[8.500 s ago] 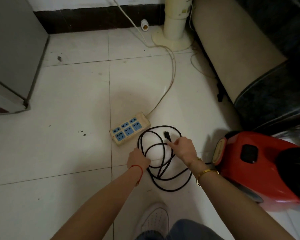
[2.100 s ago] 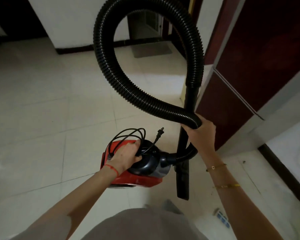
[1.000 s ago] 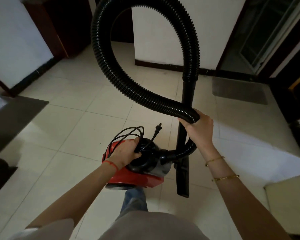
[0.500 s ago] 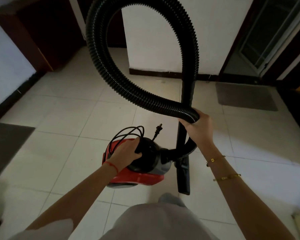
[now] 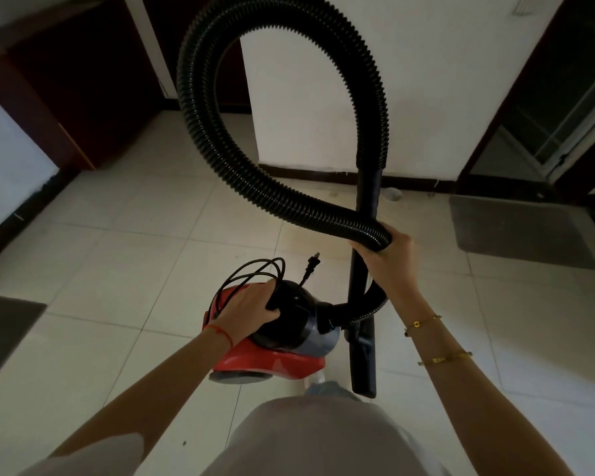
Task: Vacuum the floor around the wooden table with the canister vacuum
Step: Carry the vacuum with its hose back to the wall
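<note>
The red and black canister vacuum (image 5: 275, 362) hangs off the floor in front of me. My left hand (image 5: 248, 309) grips its top handle together with the coiled black power cord (image 5: 251, 269), whose plug (image 5: 312, 262) sticks up loose. My right hand (image 5: 387, 259) is closed around the ribbed black hose (image 5: 203, 108) and the straight black wand (image 5: 366, 207) where they cross. The hose loops high above both hands. The wand's nozzle (image 5: 362, 364) hangs down just right of the canister. No wooden table is in view.
Pale floor tiles (image 5: 128, 255) spread ahead. A white wall section (image 5: 323, 80) with a dark skirting stands straight ahead. A grey mat (image 5: 519, 230) lies at the right before a glass door (image 5: 564, 97). Another dark mat (image 5: 4, 331) lies at the left edge. Dark wooden doors (image 5: 83, 80) stand at the back left.
Earlier I was coiling the cord on the floor beside a power strip. Since then I carry the vacuum through the room; in the last second the white wall has drawn nearer, my grips unchanged.
</note>
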Tool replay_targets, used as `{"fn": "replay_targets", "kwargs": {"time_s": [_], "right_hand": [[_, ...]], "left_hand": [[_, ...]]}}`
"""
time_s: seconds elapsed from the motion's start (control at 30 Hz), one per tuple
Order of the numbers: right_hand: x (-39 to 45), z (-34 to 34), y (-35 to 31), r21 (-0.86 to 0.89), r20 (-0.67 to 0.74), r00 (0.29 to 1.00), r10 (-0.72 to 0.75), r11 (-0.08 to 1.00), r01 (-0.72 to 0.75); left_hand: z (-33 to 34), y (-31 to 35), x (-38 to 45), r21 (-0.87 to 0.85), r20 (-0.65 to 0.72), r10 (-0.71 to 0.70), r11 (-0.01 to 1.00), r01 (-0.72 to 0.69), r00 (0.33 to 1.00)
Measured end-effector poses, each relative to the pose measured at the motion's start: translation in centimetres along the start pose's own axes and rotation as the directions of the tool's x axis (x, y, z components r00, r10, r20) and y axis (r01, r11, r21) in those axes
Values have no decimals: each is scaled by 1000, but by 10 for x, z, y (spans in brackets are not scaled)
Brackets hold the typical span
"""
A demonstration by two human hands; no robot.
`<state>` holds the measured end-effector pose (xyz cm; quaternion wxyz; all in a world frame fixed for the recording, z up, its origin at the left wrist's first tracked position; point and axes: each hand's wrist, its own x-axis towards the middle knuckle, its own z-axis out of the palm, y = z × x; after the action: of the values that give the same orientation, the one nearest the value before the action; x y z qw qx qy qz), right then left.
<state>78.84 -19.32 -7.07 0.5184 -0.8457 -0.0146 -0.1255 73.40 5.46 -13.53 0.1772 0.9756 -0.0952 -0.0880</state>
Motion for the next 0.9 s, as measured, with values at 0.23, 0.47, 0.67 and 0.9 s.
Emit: {"fn": "replay_targets", "kwargs": {"time_s": [0.23, 0.47, 0.67, 0.9], "right_hand": [[166, 42, 7, -71, -6, 1000, -6, 997, 6], [319, 102, 26, -122, -39, 999, 7, 992, -12], [443, 158, 48, -131, -26, 998, 49, 990, -52], [577, 202, 75, -106, -74, 990, 116, 987, -124]], "left_hand": [[-46, -40, 160, -30, -21, 8, 1000, -8, 1000], [-80, -95, 318, -46, -3, 35, 998, -35, 999], [-107, -144, 452, -16, 44, 74, 997, -73, 996], [-141, -184, 601, 4, 103, 120, 993, -121, 987]]}}
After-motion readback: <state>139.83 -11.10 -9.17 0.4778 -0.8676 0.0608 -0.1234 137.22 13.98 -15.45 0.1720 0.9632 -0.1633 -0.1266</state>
